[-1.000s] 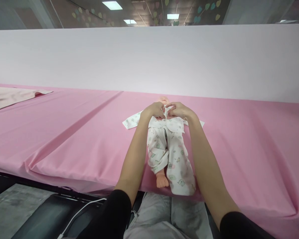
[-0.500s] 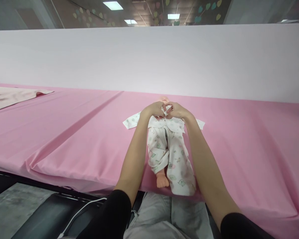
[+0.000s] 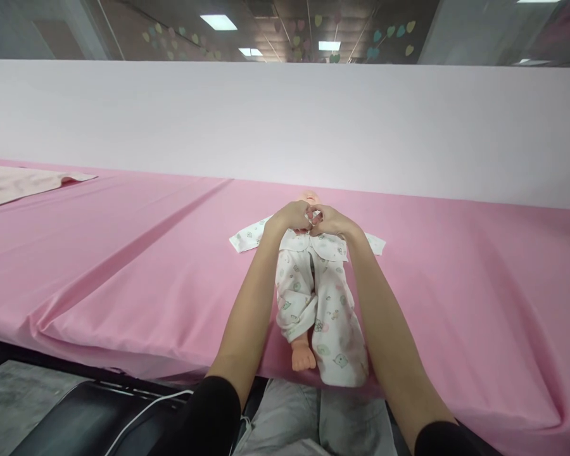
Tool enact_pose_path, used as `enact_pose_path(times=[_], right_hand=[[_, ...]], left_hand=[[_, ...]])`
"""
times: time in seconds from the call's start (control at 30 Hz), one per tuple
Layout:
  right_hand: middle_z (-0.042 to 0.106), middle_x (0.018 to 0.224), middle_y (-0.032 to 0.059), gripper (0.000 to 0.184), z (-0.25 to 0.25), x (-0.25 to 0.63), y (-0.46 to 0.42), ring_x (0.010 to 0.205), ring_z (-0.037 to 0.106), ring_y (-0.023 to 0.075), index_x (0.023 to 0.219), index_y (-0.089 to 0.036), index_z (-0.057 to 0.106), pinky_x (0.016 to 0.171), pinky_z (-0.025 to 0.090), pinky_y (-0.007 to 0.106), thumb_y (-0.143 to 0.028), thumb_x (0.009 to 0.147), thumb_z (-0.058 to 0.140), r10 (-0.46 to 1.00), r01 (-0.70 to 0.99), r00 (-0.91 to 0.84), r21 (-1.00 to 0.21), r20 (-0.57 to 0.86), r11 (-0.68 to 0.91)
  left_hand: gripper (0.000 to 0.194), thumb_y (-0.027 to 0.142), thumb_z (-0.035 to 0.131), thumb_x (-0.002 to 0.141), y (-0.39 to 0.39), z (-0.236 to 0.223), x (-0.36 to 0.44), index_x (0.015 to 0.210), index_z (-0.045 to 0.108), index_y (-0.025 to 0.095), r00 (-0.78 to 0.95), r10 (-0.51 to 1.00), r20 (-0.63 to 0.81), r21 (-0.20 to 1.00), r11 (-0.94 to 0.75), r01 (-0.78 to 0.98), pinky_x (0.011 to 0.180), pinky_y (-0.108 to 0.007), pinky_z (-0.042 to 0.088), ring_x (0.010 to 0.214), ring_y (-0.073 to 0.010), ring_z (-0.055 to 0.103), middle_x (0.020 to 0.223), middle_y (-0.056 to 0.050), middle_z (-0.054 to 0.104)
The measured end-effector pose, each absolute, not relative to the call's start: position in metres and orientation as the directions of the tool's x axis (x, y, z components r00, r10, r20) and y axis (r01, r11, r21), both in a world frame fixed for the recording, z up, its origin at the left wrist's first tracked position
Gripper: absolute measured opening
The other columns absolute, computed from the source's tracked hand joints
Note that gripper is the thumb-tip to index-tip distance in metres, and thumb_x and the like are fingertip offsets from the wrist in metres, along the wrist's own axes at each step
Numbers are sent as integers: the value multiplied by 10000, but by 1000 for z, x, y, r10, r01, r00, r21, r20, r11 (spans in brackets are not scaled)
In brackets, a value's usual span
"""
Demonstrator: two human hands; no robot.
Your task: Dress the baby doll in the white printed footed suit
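Observation:
A baby doll [image 3: 310, 195] lies on its back on the pink table cover [image 3: 123, 253], feet toward me, dressed in a white printed top [image 3: 247, 237] and matching trousers [image 3: 332, 316]. One bare foot [image 3: 303, 358] sticks out of the left trouser leg. My left hand [image 3: 289, 216] and my right hand [image 3: 330, 221] meet over the doll's chest, just below its chin. Both pinch the front edges of the top where they join. The fingertips hide the fabric between them.
A white partition wall [image 3: 285, 126] runs along the far side of the table. A pale cloth [image 3: 19, 183] lies at the far left. Below the near edge are a black chair [image 3: 90, 424], a white cable [image 3: 142, 411] and my grey-trousered lap [image 3: 308, 424].
My hands have drawn closer together on the doll's chest and shifted slightly toward its neck. The view has tilted a little; the doll has stayed put.

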State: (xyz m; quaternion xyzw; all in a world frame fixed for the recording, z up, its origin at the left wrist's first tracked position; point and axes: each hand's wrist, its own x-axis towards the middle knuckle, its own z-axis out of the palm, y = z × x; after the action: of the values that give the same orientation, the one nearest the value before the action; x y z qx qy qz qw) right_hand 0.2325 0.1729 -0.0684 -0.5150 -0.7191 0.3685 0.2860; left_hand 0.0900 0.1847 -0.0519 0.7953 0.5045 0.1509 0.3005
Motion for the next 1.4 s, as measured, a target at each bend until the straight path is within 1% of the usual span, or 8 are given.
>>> enact_pose_path(times=[0.17,0.4,0.53,0.73,0.83,0.97,1.1,1.4], right_hand=[[497,768,-11,440,-64,235,165,611,509,85,970,-133,555,565,437,198,49,572,606,965,455,-261,-884,-24,102],[537,744,-22,476,-76,247,171,645,565,85,1022,-138,566,645,473,200,77,599,609,951,151,-298,-988,-86,-42],[552,738,-21,437,-81,249,175,659,589,98,981,-137,548,654,488,208,82,609,619,950,94,-297,-993,-90,-65],[571,779,6,304,-75,243,171,619,574,91,871,-117,546,612,497,212,49,640,652,978,294,-205,-955,-31,31],[589,763,24,285,-69,241,169,642,598,107,877,-103,547,641,516,223,68,660,618,964,332,-267,-940,-17,75],[614,707,53,215,-70,241,176,640,624,135,927,-87,544,650,533,252,16,739,559,982,270,-190,-961,7,59],[600,650,43,231,-80,241,188,553,583,133,984,-90,608,530,483,234,-77,761,551,990,438,22,-892,138,115],[557,579,5,316,-78,228,180,505,466,84,972,-140,701,603,420,213,-87,756,476,973,717,-187,-658,137,230]], left_hand=[[313,148,638,606,188,-56,85,890,508,168,459,888,-26,636,-340,693,502,-199,464,609,-150,617,671,-22,615],[286,192,652,621,191,-57,82,873,518,179,475,876,-82,648,-315,693,430,-186,353,463,-86,483,588,27,539],[324,162,646,629,187,-53,82,926,517,170,492,862,-123,649,-306,697,463,-190,386,490,-83,488,628,25,549],[415,176,684,625,180,-45,86,1001,510,153,493,847,-198,520,-336,786,532,-201,445,647,-119,576,870,-47,651],[467,221,709,612,179,-44,87,1034,520,157,445,875,-193,442,-328,835,552,-219,462,705,-153,612,940,-69,667],[506,230,732,595,179,-42,83,1053,539,132,404,889,-214,492,-259,831,599,-229,506,776,-176,638,963,-102,671],[404,248,770,543,177,-37,76,898,623,123,425,854,-299,553,-208,807,674,-260,547,838,-204,652,932,-102,683],[559,260,837,431,172,-35,79,911,590,116,460,766,-449,518,-197,832,717,-309,563,821,-237,665,813,-98,687]])
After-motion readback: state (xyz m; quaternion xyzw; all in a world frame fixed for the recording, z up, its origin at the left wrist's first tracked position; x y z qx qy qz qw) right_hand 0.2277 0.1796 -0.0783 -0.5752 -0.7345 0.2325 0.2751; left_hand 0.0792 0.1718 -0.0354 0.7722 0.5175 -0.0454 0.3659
